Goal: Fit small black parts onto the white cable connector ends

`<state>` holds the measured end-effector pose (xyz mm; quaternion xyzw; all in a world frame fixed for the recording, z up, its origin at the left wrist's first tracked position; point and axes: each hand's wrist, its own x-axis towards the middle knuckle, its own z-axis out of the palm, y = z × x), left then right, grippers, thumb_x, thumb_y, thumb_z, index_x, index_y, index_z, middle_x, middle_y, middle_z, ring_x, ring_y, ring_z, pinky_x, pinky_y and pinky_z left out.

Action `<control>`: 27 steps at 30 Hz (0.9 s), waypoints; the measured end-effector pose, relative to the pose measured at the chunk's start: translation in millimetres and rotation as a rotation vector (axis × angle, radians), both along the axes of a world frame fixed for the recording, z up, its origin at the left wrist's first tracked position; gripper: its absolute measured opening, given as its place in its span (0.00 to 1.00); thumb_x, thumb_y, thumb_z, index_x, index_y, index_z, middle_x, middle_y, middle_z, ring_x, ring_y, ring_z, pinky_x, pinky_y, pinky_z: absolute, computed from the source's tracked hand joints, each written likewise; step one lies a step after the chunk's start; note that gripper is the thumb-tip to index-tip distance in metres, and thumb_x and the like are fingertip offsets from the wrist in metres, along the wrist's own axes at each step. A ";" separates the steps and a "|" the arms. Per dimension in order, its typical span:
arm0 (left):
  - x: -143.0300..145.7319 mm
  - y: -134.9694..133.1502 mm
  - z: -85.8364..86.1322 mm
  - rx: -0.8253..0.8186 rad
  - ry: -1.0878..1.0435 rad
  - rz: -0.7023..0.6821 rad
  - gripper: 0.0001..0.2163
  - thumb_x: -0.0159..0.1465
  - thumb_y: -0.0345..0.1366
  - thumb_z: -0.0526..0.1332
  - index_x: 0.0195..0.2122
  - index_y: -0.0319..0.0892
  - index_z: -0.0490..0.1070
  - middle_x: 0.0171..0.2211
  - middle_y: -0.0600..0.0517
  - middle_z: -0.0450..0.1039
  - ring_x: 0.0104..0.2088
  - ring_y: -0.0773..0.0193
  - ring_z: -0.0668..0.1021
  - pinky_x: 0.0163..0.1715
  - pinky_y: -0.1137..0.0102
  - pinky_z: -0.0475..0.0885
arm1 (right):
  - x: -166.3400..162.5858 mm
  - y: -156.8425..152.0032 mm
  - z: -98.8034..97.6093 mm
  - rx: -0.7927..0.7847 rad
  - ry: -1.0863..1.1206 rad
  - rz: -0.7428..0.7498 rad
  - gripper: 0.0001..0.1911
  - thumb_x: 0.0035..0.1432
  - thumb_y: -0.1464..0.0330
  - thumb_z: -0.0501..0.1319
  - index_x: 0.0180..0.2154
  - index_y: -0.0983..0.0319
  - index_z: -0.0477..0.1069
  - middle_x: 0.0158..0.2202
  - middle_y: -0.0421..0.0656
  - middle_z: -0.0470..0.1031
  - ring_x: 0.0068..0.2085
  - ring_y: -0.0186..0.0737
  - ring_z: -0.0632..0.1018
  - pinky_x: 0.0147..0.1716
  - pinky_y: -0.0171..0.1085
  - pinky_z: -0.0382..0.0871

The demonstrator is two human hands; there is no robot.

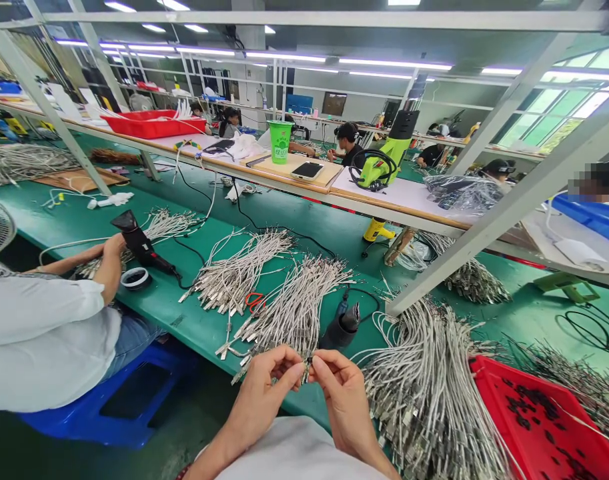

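My left hand and my right hand meet over the near edge of the green bench, fingertips pinched together. Between them they hold the end of a thin grey cable with a small dark piece on it. Just beyond my hands lies a bundle of grey cables with metal ends. A much larger heap of the same cables lies to the right of my right hand. A red tray with small black pieces sits at the far right.
A co-worker in a white shirt sits on a blue stool at left, holding a black heat gun. Another black heat gun, orange scissors and more cable bundles lie on the bench. A slanted metal frame post crosses on the right. A raised shelf carries a green cup.
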<state>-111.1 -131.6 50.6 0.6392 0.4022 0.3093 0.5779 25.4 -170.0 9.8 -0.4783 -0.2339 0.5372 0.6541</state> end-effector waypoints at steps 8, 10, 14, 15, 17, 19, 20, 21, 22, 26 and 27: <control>-1.7 0.0 0.6 0.028 0.050 -0.009 0.10 0.65 0.38 0.56 0.30 0.40 0.71 0.26 0.54 0.70 0.28 0.66 0.72 0.31 0.74 0.67 | 1.0 0.5 0.6 0.022 -0.082 0.025 0.09 0.49 0.64 0.70 0.32 0.61 0.78 0.27 0.39 0.76 0.28 0.33 0.74 0.32 0.32 0.69; -1.9 0.3 1.2 0.057 0.080 -0.007 0.10 0.65 0.37 0.56 0.30 0.40 0.72 0.27 0.54 0.72 0.29 0.66 0.73 0.31 0.74 0.67 | 1.7 0.9 1.5 0.025 -0.113 0.032 0.08 0.49 0.64 0.70 0.32 0.60 0.78 0.26 0.39 0.76 0.28 0.33 0.74 0.32 0.32 0.69; -2.1 0.8 1.4 0.127 0.139 -0.006 0.10 0.65 0.37 0.55 0.31 0.41 0.73 0.28 0.54 0.74 0.30 0.66 0.73 0.33 0.73 0.66 | 2.7 1.0 4.2 0.026 -0.170 0.045 0.08 0.50 0.64 0.69 0.31 0.61 0.78 0.27 0.39 0.76 0.29 0.34 0.74 0.33 0.33 0.70; -2.1 0.8 1.6 0.136 0.146 -0.007 0.10 0.65 0.37 0.55 0.30 0.41 0.73 0.28 0.54 0.74 0.30 0.65 0.73 0.33 0.73 0.66 | 2.8 0.8 4.9 0.028 -0.182 0.045 0.08 0.50 0.63 0.69 0.31 0.61 0.78 0.27 0.40 0.76 0.29 0.34 0.74 0.32 0.33 0.70; -2.0 0.9 2.7 0.143 0.149 -0.014 0.10 0.65 0.36 0.55 0.30 0.41 0.73 0.28 0.54 0.74 0.30 0.65 0.73 0.33 0.73 0.66 | 2.8 0.4 6.1 0.029 -0.204 0.048 0.08 0.50 0.63 0.69 0.31 0.61 0.78 0.27 0.40 0.76 0.29 0.35 0.74 0.32 0.34 0.70; -1.7 1.0 4.1 0.144 0.142 -0.020 0.10 0.65 0.36 0.55 0.30 0.41 0.73 0.28 0.53 0.75 0.30 0.65 0.73 0.33 0.73 0.66 | 2.9 0.1 6.9 0.032 -0.221 0.046 0.08 0.50 0.63 0.69 0.31 0.61 0.78 0.27 0.41 0.76 0.29 0.36 0.74 0.32 0.35 0.70; -1.5 1.2 4.7 0.143 0.138 -0.022 0.10 0.65 0.36 0.55 0.30 0.41 0.73 0.28 0.53 0.75 0.30 0.65 0.73 0.33 0.73 0.66 | 3.1 0.1 7.2 0.034 -0.230 0.043 0.08 0.50 0.63 0.69 0.31 0.62 0.78 0.27 0.41 0.76 0.29 0.36 0.74 0.32 0.35 0.70; -1.3 1.4 5.1 0.142 0.135 -0.024 0.10 0.65 0.36 0.55 0.30 0.41 0.74 0.28 0.53 0.75 0.30 0.65 0.73 0.33 0.73 0.66 | 3.3 0.2 7.4 0.035 -0.242 0.041 0.08 0.50 0.63 0.69 0.31 0.62 0.78 0.27 0.41 0.76 0.29 0.37 0.74 0.32 0.35 0.71; -1.0 1.7 5.1 0.140 0.135 -0.021 0.10 0.64 0.35 0.56 0.29 0.41 0.74 0.28 0.53 0.75 0.29 0.65 0.73 0.32 0.73 0.66 | 3.6 0.4 7.5 0.035 -0.257 0.041 0.08 0.50 0.63 0.69 0.30 0.62 0.78 0.27 0.41 0.76 0.29 0.37 0.74 0.32 0.35 0.71; -0.5 2.4 2.1 0.113 0.151 0.016 0.07 0.61 0.33 0.58 0.29 0.41 0.73 0.26 0.54 0.75 0.29 0.65 0.74 0.32 0.73 0.67 | 5.7 1.0 7.1 0.042 -0.321 0.055 0.08 0.49 0.64 0.69 0.30 0.62 0.77 0.28 0.42 0.76 0.31 0.38 0.75 0.33 0.36 0.70; -0.6 2.4 1.0 0.101 0.153 0.026 0.05 0.61 0.32 0.59 0.29 0.41 0.73 0.26 0.54 0.75 0.29 0.65 0.75 0.32 0.73 0.68 | 6.3 1.0 7.1 0.045 -0.325 0.064 0.08 0.49 0.64 0.69 0.30 0.62 0.77 0.28 0.42 0.76 0.32 0.38 0.75 0.34 0.36 0.70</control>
